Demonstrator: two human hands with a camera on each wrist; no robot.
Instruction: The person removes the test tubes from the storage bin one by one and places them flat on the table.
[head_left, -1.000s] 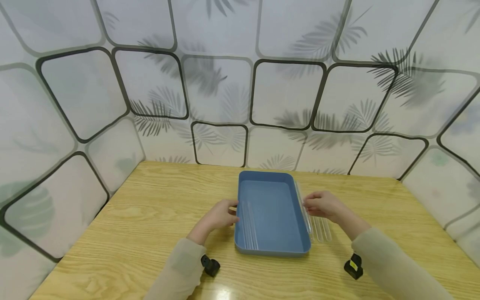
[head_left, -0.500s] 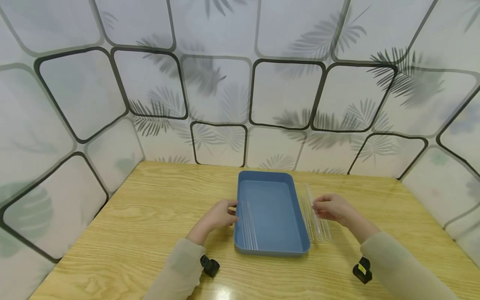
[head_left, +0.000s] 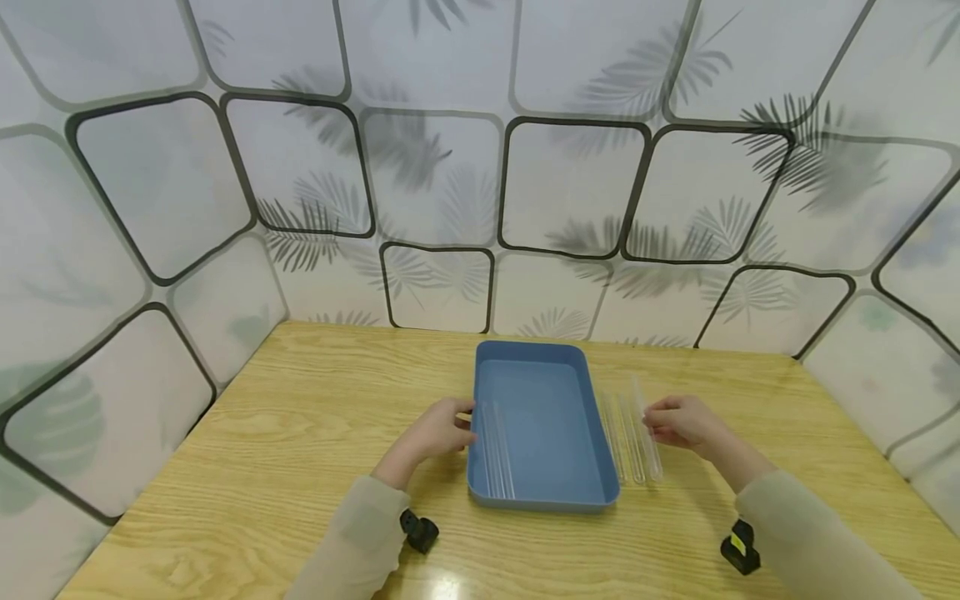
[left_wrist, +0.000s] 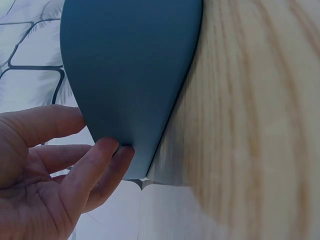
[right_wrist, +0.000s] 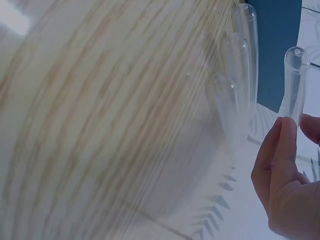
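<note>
A shallow blue tray [head_left: 551, 417] lies on the table, with several clear test tubes [head_left: 497, 454] along its left inside. Against the tray's left outer wall rest the fingers of my left hand [head_left: 435, 435]; in the left wrist view, the fingertips touch the blue wall [left_wrist: 127, 75] and do not wrap it. My right hand [head_left: 686, 427], right of the tray, pinches a clear test tube [right_wrist: 296, 70] between thumb and fingers, its rounded end pointing toward me. Under and beside it, more test tubes [head_left: 632, 442] lie in a row on the table.
The wooden table [head_left: 337, 392] runs back to a patterned wall covering [head_left: 442, 183] and meets it on both sides. Black wrist cameras [head_left: 418, 532] hang from both sleeves. The row of tubes sits close along the tray's right wall.
My right hand has moved right, carrying the test tube from beside the tray's right wall to the far side of the tube row. My left hand and the tray have stayed put.
</note>
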